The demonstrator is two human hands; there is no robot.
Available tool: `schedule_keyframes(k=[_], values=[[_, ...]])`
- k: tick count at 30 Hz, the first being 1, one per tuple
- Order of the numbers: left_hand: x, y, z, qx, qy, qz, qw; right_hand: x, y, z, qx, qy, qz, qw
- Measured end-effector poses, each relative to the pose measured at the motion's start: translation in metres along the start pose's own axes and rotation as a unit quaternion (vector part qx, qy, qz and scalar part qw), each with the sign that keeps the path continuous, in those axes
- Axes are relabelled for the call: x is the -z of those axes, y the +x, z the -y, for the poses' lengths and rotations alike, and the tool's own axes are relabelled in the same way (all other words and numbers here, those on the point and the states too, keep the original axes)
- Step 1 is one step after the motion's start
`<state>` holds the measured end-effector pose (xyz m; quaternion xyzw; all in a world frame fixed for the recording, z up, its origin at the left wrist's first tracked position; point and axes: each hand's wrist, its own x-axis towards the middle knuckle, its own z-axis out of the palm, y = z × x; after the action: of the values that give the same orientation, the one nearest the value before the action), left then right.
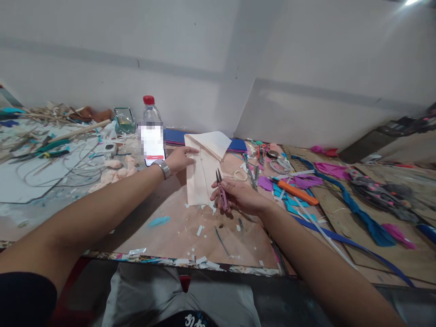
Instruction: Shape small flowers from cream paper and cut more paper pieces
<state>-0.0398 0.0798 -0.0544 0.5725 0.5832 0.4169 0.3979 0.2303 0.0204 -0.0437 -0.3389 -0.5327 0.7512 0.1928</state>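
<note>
A cream sheet of paper or thin foam [197, 181] lies on the table in front of me, its far right part folded or curled up. On the sheet's left edge rests my left hand [180, 160], fingers spread and pressing lightly. My right hand [238, 195] is closed around small pink thread snips [223, 195], dark blades pointing away from me over the sheet's right side. Just beyond that hand lies a cream ring, perhaps a tape roll [240, 175].
Behind my left hand a phone [153, 145] leans on a red-capped bottle [150, 109]. An orange utility knife [295, 190] and blue strips lie at right among purple scraps. Green-handled pliers [51, 146], sticks and wire clutter the left. A wall stands behind the table.
</note>
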Motion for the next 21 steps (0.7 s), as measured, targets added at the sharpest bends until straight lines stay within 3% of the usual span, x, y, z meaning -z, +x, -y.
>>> schedule_keyframes(k=[5, 9, 14, 18, 21], values=[[-0.003, 0.000, 0.000, 0.016, -0.011, 0.036, 0.999, 0.005, 0.003, -0.005, -0.015, 0.002, 0.037, 0.999], [-0.003, -0.002, 0.000, 0.017, -0.011, 0.056, 0.998, 0.005, 0.005, -0.005, -0.008, 0.006, 0.019, 1.000], [-0.002, -0.003, -0.001, 0.010, -0.027, 0.042, 0.999, 0.003, 0.003, -0.005, -0.022, 0.002, -0.010, 1.000], [-0.003, -0.004, -0.006, 0.027, -0.070, 0.051, 0.996, 0.004, 0.002, -0.005, -0.035, 0.001, 0.021, 0.999], [-0.005, -0.008, -0.010, 0.039, -0.103, 0.090, 0.990, 0.004, 0.001, -0.006, -0.039, -0.005, 0.034, 0.999]])
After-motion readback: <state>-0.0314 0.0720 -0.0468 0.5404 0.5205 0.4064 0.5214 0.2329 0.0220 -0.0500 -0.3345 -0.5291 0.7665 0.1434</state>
